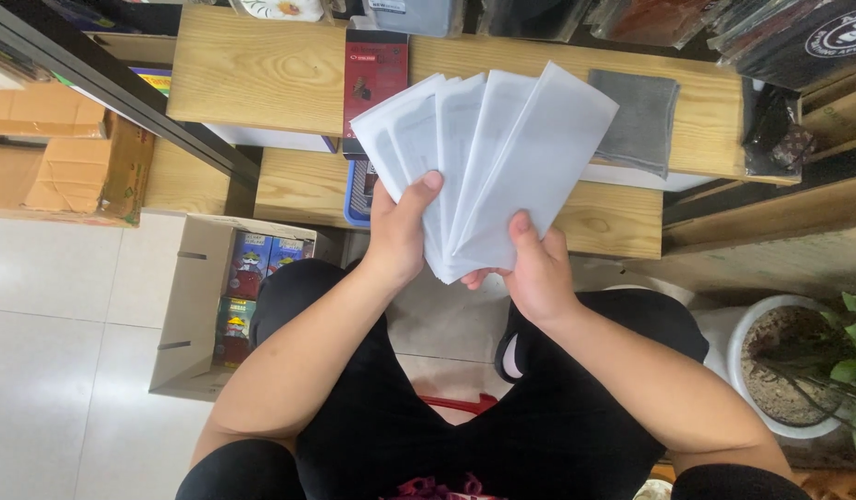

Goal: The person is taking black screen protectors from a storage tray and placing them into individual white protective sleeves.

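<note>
I hold a fan of several white translucent envelopes (488, 157) spread out in front of me above a wooden shelf (261, 74). My left hand (398, 231) grips the left side of the fan, thumb pressed on the front. My right hand (530, 268) holds the lower right part, thumb on the outermost envelope. The envelopes converge near their bottom ends between both hands. My legs in black clothing are below.
A dark red package (374, 79) and a grey folded cloth (639, 120) lie on the shelf. An open cardboard box (192, 306) with colourful packs stands on the tiled floor at left. A white plant pot (787, 366) sits at right. Brown cartons (71, 162) are at far left.
</note>
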